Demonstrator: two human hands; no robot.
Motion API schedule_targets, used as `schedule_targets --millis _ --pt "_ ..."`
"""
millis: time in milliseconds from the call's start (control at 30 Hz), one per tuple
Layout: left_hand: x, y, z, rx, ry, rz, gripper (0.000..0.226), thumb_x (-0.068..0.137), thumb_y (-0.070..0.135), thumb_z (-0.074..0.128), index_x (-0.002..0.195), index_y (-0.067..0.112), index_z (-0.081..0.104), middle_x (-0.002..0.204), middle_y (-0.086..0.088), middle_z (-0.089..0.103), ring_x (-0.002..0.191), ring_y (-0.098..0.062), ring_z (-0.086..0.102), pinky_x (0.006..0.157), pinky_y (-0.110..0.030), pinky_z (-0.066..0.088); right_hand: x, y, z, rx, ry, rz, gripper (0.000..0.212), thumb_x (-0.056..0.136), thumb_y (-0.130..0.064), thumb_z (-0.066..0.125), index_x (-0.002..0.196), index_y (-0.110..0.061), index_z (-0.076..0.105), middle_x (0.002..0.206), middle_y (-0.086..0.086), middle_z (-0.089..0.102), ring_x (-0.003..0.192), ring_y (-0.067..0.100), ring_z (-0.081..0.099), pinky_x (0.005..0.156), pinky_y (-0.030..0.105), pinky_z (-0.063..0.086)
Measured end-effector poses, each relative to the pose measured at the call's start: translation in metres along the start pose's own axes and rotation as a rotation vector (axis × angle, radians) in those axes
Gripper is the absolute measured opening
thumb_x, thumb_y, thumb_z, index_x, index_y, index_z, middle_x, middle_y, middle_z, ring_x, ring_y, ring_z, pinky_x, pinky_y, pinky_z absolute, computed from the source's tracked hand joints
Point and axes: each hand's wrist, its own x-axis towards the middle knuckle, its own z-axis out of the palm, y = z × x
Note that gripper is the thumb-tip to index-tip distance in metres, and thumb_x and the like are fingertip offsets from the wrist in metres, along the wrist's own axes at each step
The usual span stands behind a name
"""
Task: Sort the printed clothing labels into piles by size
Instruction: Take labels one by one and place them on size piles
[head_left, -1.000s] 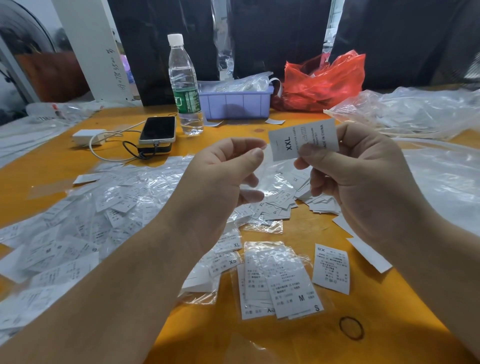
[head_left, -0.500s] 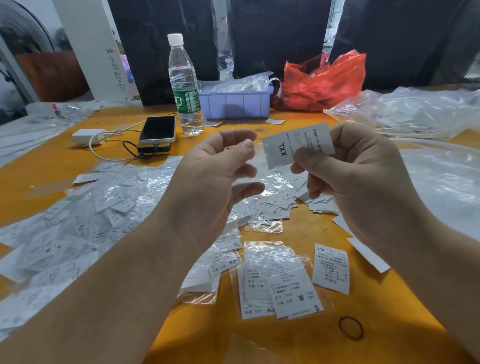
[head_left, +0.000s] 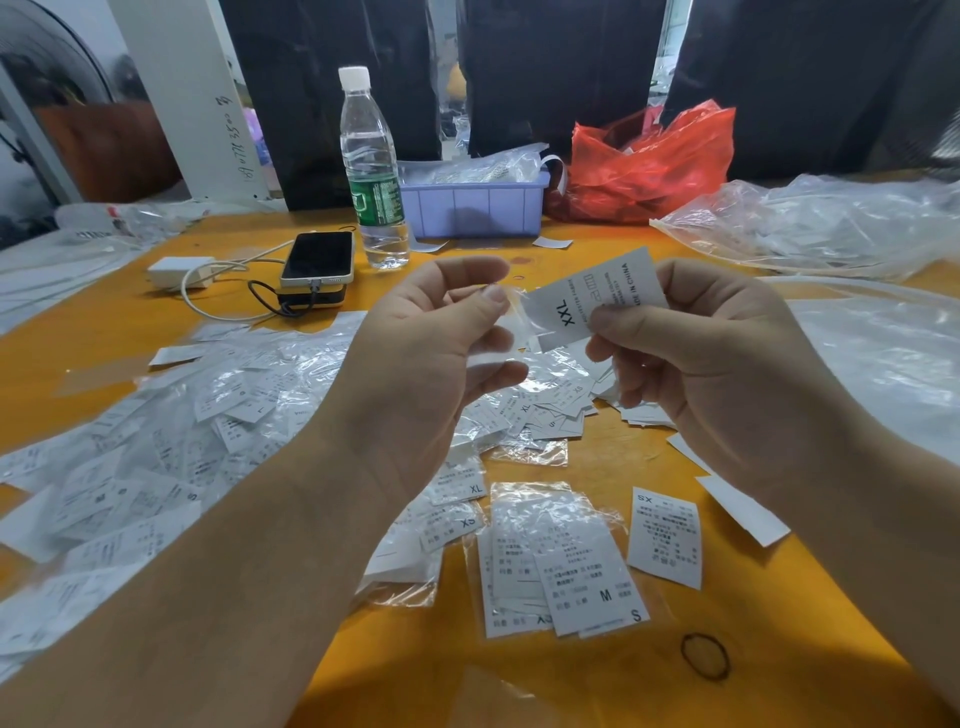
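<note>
My right hand (head_left: 727, 374) holds up a white label printed XXL (head_left: 592, 301), pinched between thumb and fingers above the table's middle. My left hand (head_left: 426, 364) is just left of it, thumb and forefinger pinching a thin clear plastic sleeve (head_left: 506, 325) beside the label's edge. On the orange table (head_left: 649, 691) a broad heap of white labels (head_left: 156, 447) covers the left side. A smaller pile (head_left: 545, 405) lies under my hands. Near me sit a clear bag of labels marked M and S (head_left: 561, 566), a single XS label (head_left: 665, 540) and an XL label (head_left: 462, 486).
At the back stand a water bottle (head_left: 371, 171), a phone (head_left: 318, 257) on a power bank with a cable and white charger (head_left: 179, 271), a purple tray (head_left: 472, 205) and a red plastic bag (head_left: 649, 161). Clear plastic bags (head_left: 831, 228) fill the right. A rubber band (head_left: 705, 656) lies near me.
The XXL label has tilted clockwise and dropped a little in my right hand. My left fingers have come off its left edge, and a clear sleeve now shows between them.
</note>
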Motion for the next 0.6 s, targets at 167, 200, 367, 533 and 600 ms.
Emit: schedule_targets --millis 167,200,367,533,600 --pt "0.0004 -0.0002 -0.0017 0.047 -0.017 0.022 0.015 0.093 0.004 0.057 0.095 0.016 0.067 0.083 -0.004 0.059 0.062 -0.010 0.060 0.055 -0.026 0.054 0.0032 -0.0016 -0.0009 0.096 -0.050 0.078 0.012 0.083 0.004 0.060 0.079 -0.006 0.064 0.056 0.006 0.059 0.044 0.013 0.045 0.043 0.024 0.041" --pt "0.0001 -0.0005 -0.0018 0.072 -0.022 0.034 0.015 0.092 0.005 0.058 0.095 0.016 0.067 0.082 -0.003 0.060 0.062 -0.009 0.060 0.055 -0.026 0.053 0.0037 -0.0016 -0.0011 0.108 -0.063 0.094 0.015 0.083 0.005 0.059 0.077 -0.007 0.064 0.055 0.006 0.057 0.043 0.013 0.043 0.042 0.024 0.039" --pt "0.0001 -0.0023 -0.0021 0.187 -0.038 0.079 0.015 0.092 0.006 0.059 0.094 0.020 0.066 0.078 0.002 0.069 0.064 -0.009 0.061 0.055 -0.024 0.052 0.0051 -0.0014 -0.0011 0.129 -0.107 0.114 0.021 0.078 0.004 0.060 0.068 -0.012 0.070 0.054 0.006 0.052 0.043 0.013 0.038 0.043 0.024 0.035" --pt "0.0003 -0.0043 -0.0034 0.227 -0.048 0.125 0.014 0.093 0.008 0.059 0.097 0.019 0.065 0.072 0.007 0.067 0.063 -0.007 0.060 0.054 -0.023 0.051 0.0081 -0.0032 -0.0045 0.185 -0.038 0.100 0.040 0.085 0.007 0.050 0.057 -0.016 0.068 0.052 0.004 0.046 0.044 0.012 0.034 0.042 0.023 0.032" --pt "0.0004 -0.0047 -0.0036 0.236 -0.051 0.132 0.014 0.093 0.008 0.059 0.096 0.020 0.065 0.070 0.009 0.067 0.062 -0.006 0.060 0.054 -0.023 0.051 0.0095 -0.0045 -0.0059 0.210 -0.034 0.095 0.036 0.080 0.003 0.053 0.053 -0.017 0.066 0.050 0.003 0.044 0.044 0.013 0.032 0.042 0.023 0.031"
